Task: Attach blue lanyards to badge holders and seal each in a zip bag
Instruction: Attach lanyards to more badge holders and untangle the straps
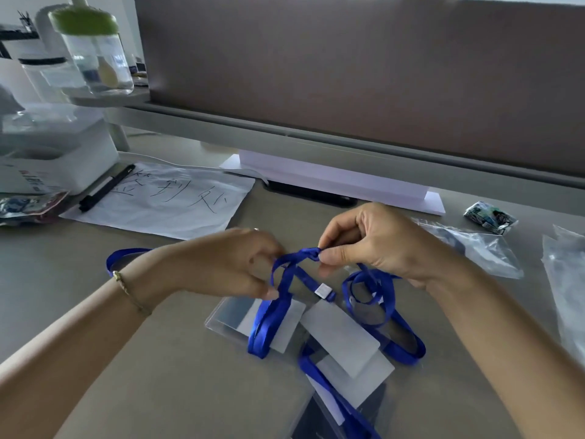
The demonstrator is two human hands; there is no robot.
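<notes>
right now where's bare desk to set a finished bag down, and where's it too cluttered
Bare desk shows left of the left hand, below the handwritten paper. A smaller bare strip lies between that paper and the right hand. It is crowded under both hands, where badge holders and blue lanyards overlap, and at far right among the clear bags.

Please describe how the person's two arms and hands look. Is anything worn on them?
Both forearms are bare, with no sleeves in view. The left wrist carries a thin gold-coloured bracelet. The left hand shows a small pale ring on one finger. The right hand wears nothing visible: no ring, no watch, no glove. The fingernails look short and unpainted.
</notes>
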